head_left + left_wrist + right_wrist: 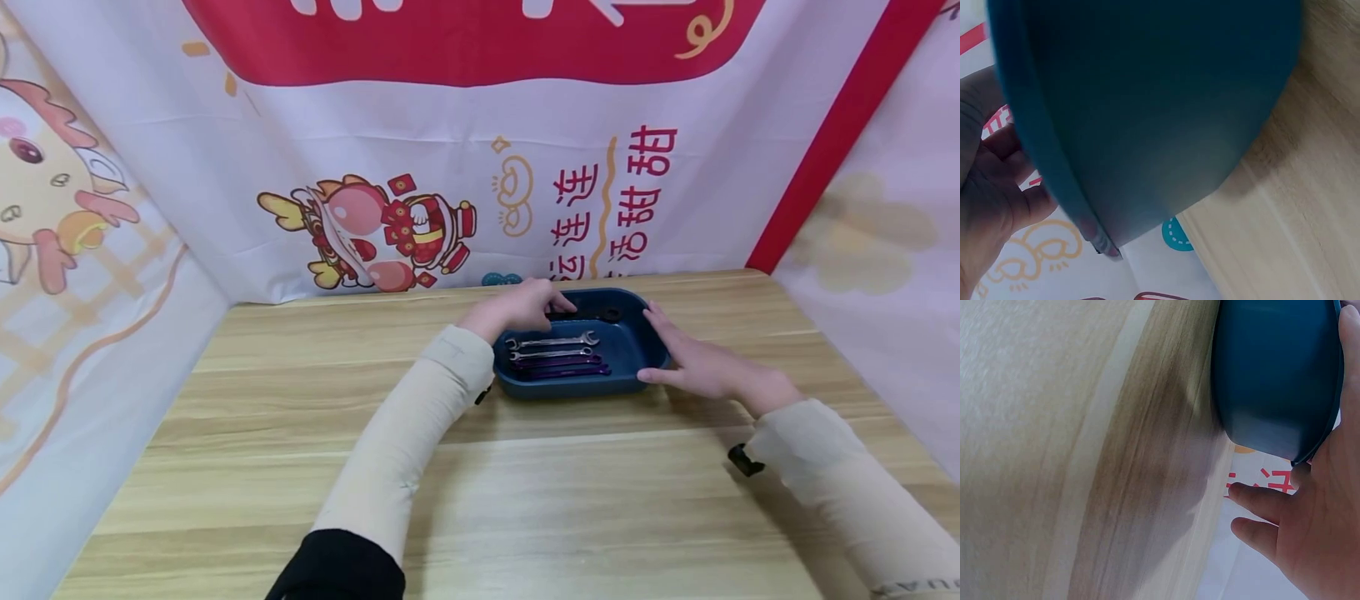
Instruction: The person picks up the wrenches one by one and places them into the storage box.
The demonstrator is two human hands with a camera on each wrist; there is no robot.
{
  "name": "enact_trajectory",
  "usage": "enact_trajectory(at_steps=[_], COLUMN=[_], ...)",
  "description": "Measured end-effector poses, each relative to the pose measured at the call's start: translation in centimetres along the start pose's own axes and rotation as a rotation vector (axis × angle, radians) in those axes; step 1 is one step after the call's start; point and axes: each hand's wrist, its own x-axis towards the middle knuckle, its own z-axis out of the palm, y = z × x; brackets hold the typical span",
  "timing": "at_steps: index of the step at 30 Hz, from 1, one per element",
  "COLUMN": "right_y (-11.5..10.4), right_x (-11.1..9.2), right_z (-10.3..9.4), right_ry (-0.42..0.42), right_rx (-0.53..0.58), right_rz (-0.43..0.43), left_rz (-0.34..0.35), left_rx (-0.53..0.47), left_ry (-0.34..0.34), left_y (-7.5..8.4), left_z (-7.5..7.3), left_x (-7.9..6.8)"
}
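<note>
A dark blue tray stands on the table towards its back edge. In it, two silver wrenches lie side by side, with purple wrenches in front of them. My left hand reaches over the tray's left end, its fingers bent down onto a black wrench along the back wall. Part of that wrench is hidden under the fingers. At the right end my right hand rests with fingers spread along the rim, thumb at the front corner. Both wrist views show mostly the outside of the tray.
The wooden table extends in front of the tray and to both sides. A printed white cloth hangs right behind the table's back edge, and more cloth hangs at the left and right.
</note>
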Motion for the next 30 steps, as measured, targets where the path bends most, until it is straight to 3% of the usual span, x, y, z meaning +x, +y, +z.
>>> enact_trajectory(at_steps=[7, 20, 30], right_y=[-0.1, -0.1, 0.0], right_x=[0.1, 0.0, 0.0], right_z=[-0.2, -0.2, 0.0], right_ry=[-0.013, -0.005, 0.003], right_rx=[0.015, 0.009, 0.009], right_rz=[0.021, 0.001, 0.003], left_rz=[-0.012, -0.014, 0.005], left_rx=[-0.026, 0.073, 0.060], left_ry=[0.009, 0.030, 0.032], left_y=[0.1, -0.4, -0.8], left_z=[0.2, 1.1, 2.1], left_x=[0.6, 1.3, 1.8])
